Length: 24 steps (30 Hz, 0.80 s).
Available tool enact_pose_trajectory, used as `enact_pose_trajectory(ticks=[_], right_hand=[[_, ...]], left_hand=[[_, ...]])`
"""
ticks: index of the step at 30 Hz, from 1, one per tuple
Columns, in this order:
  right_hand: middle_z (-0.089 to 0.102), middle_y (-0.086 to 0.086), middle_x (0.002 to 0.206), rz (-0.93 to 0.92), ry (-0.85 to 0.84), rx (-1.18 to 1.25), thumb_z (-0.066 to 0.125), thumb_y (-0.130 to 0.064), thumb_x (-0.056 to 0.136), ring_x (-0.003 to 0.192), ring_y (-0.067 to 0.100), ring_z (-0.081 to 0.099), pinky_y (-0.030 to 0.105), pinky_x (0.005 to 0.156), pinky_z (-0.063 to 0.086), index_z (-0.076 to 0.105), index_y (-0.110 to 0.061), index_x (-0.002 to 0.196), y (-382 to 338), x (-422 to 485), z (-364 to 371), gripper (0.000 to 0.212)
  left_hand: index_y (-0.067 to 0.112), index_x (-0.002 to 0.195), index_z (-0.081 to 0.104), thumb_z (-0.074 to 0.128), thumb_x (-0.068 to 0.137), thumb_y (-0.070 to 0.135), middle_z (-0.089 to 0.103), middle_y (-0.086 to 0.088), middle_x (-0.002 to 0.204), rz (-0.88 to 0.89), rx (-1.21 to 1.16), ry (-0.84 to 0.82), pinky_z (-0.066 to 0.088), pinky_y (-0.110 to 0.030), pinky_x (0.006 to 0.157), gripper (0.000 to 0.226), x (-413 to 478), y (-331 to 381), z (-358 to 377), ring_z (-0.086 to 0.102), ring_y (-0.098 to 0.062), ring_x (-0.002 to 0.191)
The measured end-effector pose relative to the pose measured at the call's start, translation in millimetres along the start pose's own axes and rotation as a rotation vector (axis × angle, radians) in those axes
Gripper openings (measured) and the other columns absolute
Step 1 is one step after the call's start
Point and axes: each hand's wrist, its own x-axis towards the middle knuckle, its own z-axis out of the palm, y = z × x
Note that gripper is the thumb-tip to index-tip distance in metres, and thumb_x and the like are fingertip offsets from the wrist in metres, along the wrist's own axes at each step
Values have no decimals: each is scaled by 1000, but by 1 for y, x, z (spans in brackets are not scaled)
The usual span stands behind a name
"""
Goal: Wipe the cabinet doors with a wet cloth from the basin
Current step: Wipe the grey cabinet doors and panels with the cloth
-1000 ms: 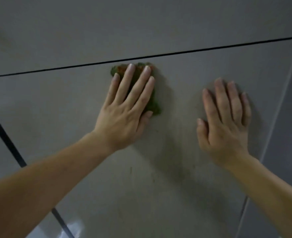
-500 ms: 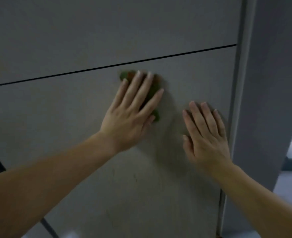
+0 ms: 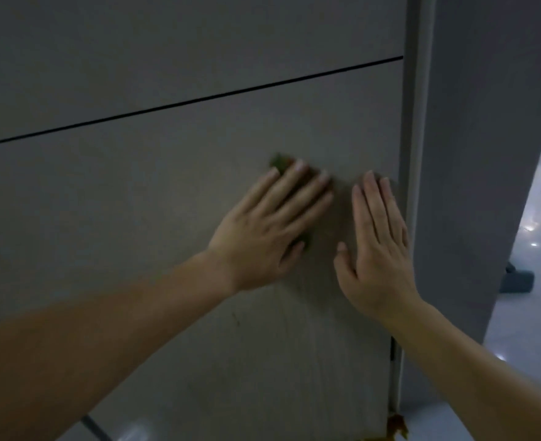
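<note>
The grey cabinet door (image 3: pixel 135 218) fills most of the view, with a dark horizontal gap above it. My left hand (image 3: pixel 269 230) lies flat on the door with straight fingers, pressing a green cloth (image 3: pixel 278 162) against it. Only the cloth's edges show, past the fingertips and below the thumb. My right hand (image 3: pixel 377 246) rests flat on the same door just to the right, fingers straight, beside the door's right edge. Faint wet streaks run down the door below both hands.
Another grey panel (image 3: pixel 167 52) lies above the gap. A grey side panel (image 3: pixel 473 154) stands at the right. Beyond it is shiny pale floor (image 3: pixel 536 218) with a dark object (image 3: pixel 517 280). An orange scrap (image 3: pixel 396 424) lies at the door's bottom corner.
Both hands have slid right and lower on the door, the left carrying the cloth with it. The hands are closer together, and the view has swung right, showing the side panel and floor.
</note>
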Motion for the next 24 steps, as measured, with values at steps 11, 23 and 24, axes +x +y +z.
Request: enact_pose_trajectory(ticks=[11, 23, 24], right_hand=[[6, 14, 170, -147, -83, -151, 51, -29, 96, 158, 29, 3, 46, 129, 8, 18, -2, 160, 32, -11, -10, 77], [8, 16, 170, -75, -43, -233, 46, -35, 102, 158, 32, 9, 51, 128, 14, 17, 1, 160, 27, -43, 10, 74], [6, 16, 170, -64, -61, -228, 45, -36, 103, 158, 32, 8, 52, 127, 15, 15, 0, 160, 26, -48, 12, 74]], left_hand=[[10, 163, 13, 39, 101, 46, 10, -14, 170, -118, 10, 75, 7, -51, 128, 77, 34, -5, -9, 5, -35, 157], [10, 163, 9, 35, 100, 41, 6, -12, 171, 14, -39, 62, 7, -49, 129, 75, 44, 34, 6, 2, -31, 158], [9, 163, 9, 35, 100, 40, 6, -12, 171, 17, -35, 57, 6, -49, 129, 75, 42, 39, 8, 2, -32, 158]])
